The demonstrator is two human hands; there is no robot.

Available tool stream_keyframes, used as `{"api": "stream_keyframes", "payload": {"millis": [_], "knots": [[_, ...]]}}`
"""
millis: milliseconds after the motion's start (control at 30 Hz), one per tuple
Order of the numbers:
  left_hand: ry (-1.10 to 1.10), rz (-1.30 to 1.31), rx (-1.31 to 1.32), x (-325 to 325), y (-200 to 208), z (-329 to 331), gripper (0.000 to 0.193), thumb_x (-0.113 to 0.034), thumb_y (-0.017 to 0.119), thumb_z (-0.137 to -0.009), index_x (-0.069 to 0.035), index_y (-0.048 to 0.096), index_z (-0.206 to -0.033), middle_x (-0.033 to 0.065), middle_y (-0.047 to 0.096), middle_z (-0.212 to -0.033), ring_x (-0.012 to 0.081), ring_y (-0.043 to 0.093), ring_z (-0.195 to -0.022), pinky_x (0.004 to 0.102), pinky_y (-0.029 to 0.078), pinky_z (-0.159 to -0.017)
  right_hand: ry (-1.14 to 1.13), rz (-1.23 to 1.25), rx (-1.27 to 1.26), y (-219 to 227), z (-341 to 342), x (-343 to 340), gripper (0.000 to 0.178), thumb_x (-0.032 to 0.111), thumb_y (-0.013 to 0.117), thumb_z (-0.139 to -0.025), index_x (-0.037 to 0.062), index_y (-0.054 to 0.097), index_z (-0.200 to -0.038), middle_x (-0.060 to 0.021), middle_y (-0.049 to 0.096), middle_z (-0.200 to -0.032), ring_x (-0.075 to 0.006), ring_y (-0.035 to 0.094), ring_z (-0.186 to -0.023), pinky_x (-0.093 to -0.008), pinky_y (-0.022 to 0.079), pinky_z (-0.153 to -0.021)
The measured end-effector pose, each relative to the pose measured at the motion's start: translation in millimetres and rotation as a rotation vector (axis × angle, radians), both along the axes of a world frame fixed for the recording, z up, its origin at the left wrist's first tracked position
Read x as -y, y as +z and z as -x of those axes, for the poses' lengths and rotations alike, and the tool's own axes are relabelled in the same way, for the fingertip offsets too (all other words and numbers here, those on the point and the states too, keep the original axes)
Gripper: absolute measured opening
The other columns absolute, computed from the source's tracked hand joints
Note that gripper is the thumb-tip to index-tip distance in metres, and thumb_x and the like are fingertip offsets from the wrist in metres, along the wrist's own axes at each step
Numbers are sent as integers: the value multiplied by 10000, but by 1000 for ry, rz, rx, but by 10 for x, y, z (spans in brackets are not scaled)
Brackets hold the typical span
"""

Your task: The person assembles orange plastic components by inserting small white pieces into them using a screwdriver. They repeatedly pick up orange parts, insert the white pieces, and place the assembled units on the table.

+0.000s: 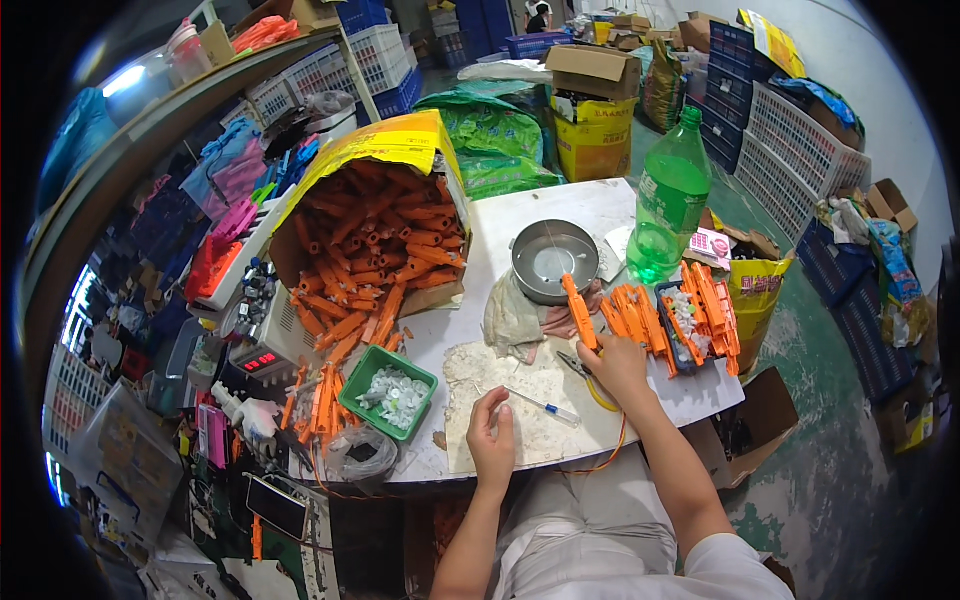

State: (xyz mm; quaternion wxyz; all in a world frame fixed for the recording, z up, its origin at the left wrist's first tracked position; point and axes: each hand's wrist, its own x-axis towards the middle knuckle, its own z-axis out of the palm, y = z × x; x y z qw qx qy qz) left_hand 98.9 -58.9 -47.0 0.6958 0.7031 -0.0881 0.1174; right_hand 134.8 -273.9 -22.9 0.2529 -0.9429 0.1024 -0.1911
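Observation:
My right hand (618,368) is closed on the lower end of a long orange plastic piece (578,312), which stands tilted over the work board. Loosely curled, my left hand (491,440) is near the board's front edge with thumb and fingers apart. Beside its fingertips a screwdriver (558,411) with a clear and blue handle lies on the stained board (470,365). Pliers with yellow handles (601,396) rest under my right wrist. More orange pieces (633,318) lie in a row just right of my right hand.
A yellow sack (385,140) spills orange pieces at the left. Near it stands a green tray (362,412) of small clear parts. A metal bowl (522,280), a rag (508,315) and a tall green bottle (672,200) occupy the far side. A dark tray (688,366) holds small pale parts.

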Motion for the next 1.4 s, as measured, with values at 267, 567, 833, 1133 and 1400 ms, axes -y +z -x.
{"api": "stream_keyframes", "payload": {"millis": [267,567,833,1133,1400], "knots": [[-1,-34,24,-18,37,5,248,-77,526,-919,21,567,-1143,115,605,-1083,188,583,-1035,298,461,-885,-7,10,-28,39,-23,-16,378,430,600,-830,66,701,-829,-168,638,-667,-346,633,-637,-435,482,-596],[49,-144,68,-36,46,6,232,-80,532,-906,-24,591,-1123,124,615,-1075,246,602,-1017,328,467,-869,756,-303,-16,574,608,-864,323,346,707,-787,39,655,-874,-123,631,-722,-284,622,-631,-370,493,-560],[136,-512,344,-425,511,-60,248,-86,581,-866,-38,597,-1109,146,590,-1106,311,571,-1038,374,451,-904,1019,-224,-33,825,1134,-1082,336,373,705,-780,47,628,-806,-97,624,-701,-242,623,-591,-336,491,-536],[450,-1882,176,-1992,918,-2147,169,-126,569,-780,-77,693,-885,91,680,-938,257,590,-943,409,438,-806,704,-445,-95,599,1452,-638,247,254,743,-776,23,657,-765,-92,646,-723,-219,613,-590,-300,467,-536],[169,-2120,264,-1658,1391,-1827,132,-121,613,-767,-51,662,-867,98,678,-859,268,597,-919,410,388,-869,570,-278,27,501,1372,-428,302,294,769,-740,47,600,-701,-76,585,-647,-206,567,-532,-295,436,-489]]}}
